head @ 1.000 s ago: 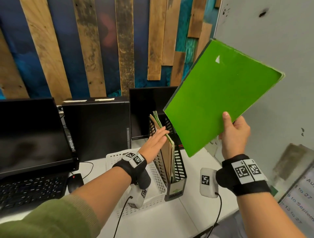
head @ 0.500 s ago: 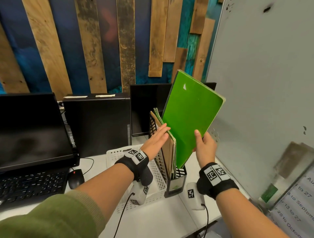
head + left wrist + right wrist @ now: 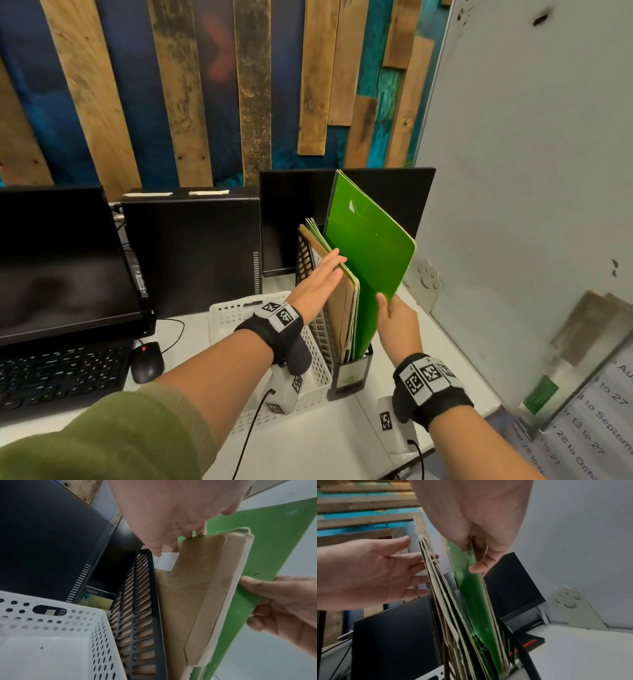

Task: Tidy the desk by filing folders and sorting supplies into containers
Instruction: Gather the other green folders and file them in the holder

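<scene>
Standing on a white desk (image 3: 342, 442), a black slotted plastic file holder (image 3: 349, 375) contains a stack of brown kraft-paper folders (image 3: 346, 308) with a few green sheets among them. A bright green card folder (image 3: 371, 260) has its lower end inside the holder, on the right of the brown stack, tilted and leaning away from it; most of its length rises above the rim. The person's right hand (image 3: 399, 323) pinches the green folder's near edge, thumb on the front face and fingers curled behind. The left hand (image 3: 317, 282) is flat with straight fingers, pressing against the left side of the brown stack near its top. Just left of the holder and touching it sits a white perforated plastic basket (image 3: 236, 313); the part of its floor that shows holds nothing visible. Further left are a black computer tower (image 3: 191, 250), a black mouse (image 3: 147, 363) and a black keyboard (image 3: 58, 377).

One second ago the green folder was held high in the air to the right, clear of the holder; half a second ago it was upright just above the opening. It has since come down into the holder, while the left hand has stayed against the stack
</scene>
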`<state>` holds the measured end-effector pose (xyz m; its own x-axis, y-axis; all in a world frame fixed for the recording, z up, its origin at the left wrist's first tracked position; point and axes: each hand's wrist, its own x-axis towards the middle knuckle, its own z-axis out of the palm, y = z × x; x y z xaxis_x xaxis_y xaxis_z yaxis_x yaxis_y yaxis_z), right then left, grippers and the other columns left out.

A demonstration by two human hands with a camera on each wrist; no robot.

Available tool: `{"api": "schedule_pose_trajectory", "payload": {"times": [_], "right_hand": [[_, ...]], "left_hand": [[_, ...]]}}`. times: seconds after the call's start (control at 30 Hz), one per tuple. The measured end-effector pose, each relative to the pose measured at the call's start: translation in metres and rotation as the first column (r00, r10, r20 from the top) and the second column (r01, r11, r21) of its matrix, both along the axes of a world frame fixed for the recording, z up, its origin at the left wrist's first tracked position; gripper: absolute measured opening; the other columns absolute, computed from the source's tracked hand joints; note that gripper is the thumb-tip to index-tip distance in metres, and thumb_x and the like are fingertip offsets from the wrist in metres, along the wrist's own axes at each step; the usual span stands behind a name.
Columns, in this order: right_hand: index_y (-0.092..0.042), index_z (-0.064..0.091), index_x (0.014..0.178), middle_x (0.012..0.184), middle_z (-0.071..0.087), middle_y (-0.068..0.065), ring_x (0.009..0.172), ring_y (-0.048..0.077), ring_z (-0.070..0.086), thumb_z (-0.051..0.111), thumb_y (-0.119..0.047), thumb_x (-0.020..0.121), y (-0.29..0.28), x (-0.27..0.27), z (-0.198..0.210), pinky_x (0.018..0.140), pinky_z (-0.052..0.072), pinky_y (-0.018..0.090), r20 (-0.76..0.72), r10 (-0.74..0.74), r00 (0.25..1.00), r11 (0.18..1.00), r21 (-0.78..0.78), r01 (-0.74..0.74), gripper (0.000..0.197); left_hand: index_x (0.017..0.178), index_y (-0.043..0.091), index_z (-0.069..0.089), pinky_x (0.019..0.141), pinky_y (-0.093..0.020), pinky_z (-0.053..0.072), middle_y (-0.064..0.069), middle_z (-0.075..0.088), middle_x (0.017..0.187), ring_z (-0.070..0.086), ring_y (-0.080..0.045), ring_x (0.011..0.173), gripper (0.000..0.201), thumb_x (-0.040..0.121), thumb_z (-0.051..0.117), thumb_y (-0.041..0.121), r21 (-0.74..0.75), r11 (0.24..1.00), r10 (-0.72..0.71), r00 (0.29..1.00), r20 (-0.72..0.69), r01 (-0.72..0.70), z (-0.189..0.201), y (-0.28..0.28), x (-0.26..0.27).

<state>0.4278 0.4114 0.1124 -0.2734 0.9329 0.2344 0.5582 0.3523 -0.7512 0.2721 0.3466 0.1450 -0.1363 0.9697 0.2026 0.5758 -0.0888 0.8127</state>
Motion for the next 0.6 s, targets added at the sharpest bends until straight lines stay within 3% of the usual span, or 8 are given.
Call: {"api": "schedule_pose_trajectory", "payload": {"times": [0.07,0.17,0.3,0.37,0.43,0.53,0.6], "right_hand": [[-0.009,0.051,0.090,0.073,0.052,0.000,0.067,0.018,0.050,0.034,-0.030,0.100,0.001,-0.003,0.002,0.063,0.037,0.024,0.094,-0.011,0.996,1.000,0.019,0.010,0.029],[-0.005,0.054,0.101,0.081,0.056,0.005,0.073,0.021,0.054,0.035,-0.029,0.100,0.002,-0.006,0.003,0.066,0.040,0.028,0.132,-0.025,0.991,0.999,0.040,0.020,0.031],[-0.010,0.052,0.111,0.093,0.057,0.003,0.081,0.018,0.054,0.035,-0.027,0.100,0.002,-0.008,0.001,0.073,0.039,0.026,0.092,0.128,0.987,0.992,-0.031,-0.126,0.027],[-0.016,0.049,0.116,0.103,0.057,0.000,0.091,0.015,0.054,0.039,-0.026,0.099,0.003,-0.003,-0.009,0.077,0.040,0.026,-0.069,0.227,0.971,0.950,-0.204,-0.236,0.022],[-0.021,0.045,0.114,0.111,0.056,-0.002,0.102,0.015,0.054,0.048,-0.023,0.095,0.002,0.005,-0.020,0.079,0.040,0.024,-0.294,0.226,0.929,0.876,-0.356,-0.326,0.019],[-0.021,0.046,0.119,0.124,0.051,0.001,0.119,0.021,0.046,0.056,-0.022,0.076,0.007,0.016,-0.041,0.101,0.037,0.038,-0.454,0.083,0.887,0.823,-0.471,-0.318,0.044],[-0.022,0.043,0.127,0.133,0.047,0.003,0.124,0.022,0.043,0.057,-0.017,0.067,0.008,0.021,-0.055,0.110,0.031,0.044,-0.476,0.046,0.878,0.768,-0.545,-0.336,0.061]], "left_hand": [[0.143,0.035,0.025,0.110,-0.029,0.013,0.020,0.007,0.156,0.012,0.004,0.135,0.042,0.101,0.019,0.041,0.003,1.000,0.001,1.000,0.002,-0.001,-0.001,0.001,-0.001],[0.142,0.036,0.026,0.112,-0.028,0.012,0.021,0.007,0.156,0.010,0.008,0.133,0.042,0.101,0.020,0.041,0.006,1.000,-0.015,1.000,0.005,0.015,-0.004,0.001,-0.002],[0.142,0.037,0.026,0.113,-0.026,0.012,0.022,0.008,0.156,0.009,0.009,0.133,0.042,0.101,0.020,0.041,0.014,0.999,-0.029,0.999,0.020,0.029,-0.005,0.002,-0.001],[0.142,0.040,0.025,0.115,-0.028,0.012,0.023,0.007,0.155,0.009,0.008,0.134,0.041,0.101,0.020,0.043,0.014,1.000,-0.028,0.999,0.022,0.028,-0.008,0.003,-0.002],[0.142,0.041,0.025,0.117,-0.032,0.013,0.024,0.007,0.155,0.009,0.007,0.134,0.041,0.101,0.020,0.043,0.011,1.000,-0.024,0.999,0.029,0.024,-0.009,0.004,-0.004],[0.142,0.039,0.024,0.118,-0.035,0.014,0.021,0.006,0.156,0.009,0.006,0.134,0.042,0.101,0.019,0.042,0.002,1.000,-0.018,0.999,0.040,0.018,-0.009,0.002,-0.006],[0.143,0.037,0.023,0.119,-0.035,0.012,0.020,0.005,0.156,0.008,0.006,0.134,0.043,0.101,0.019,0.042,0.002,1.000,-0.019,0.999,0.044,0.019,-0.007,0.001,-0.004]]}}
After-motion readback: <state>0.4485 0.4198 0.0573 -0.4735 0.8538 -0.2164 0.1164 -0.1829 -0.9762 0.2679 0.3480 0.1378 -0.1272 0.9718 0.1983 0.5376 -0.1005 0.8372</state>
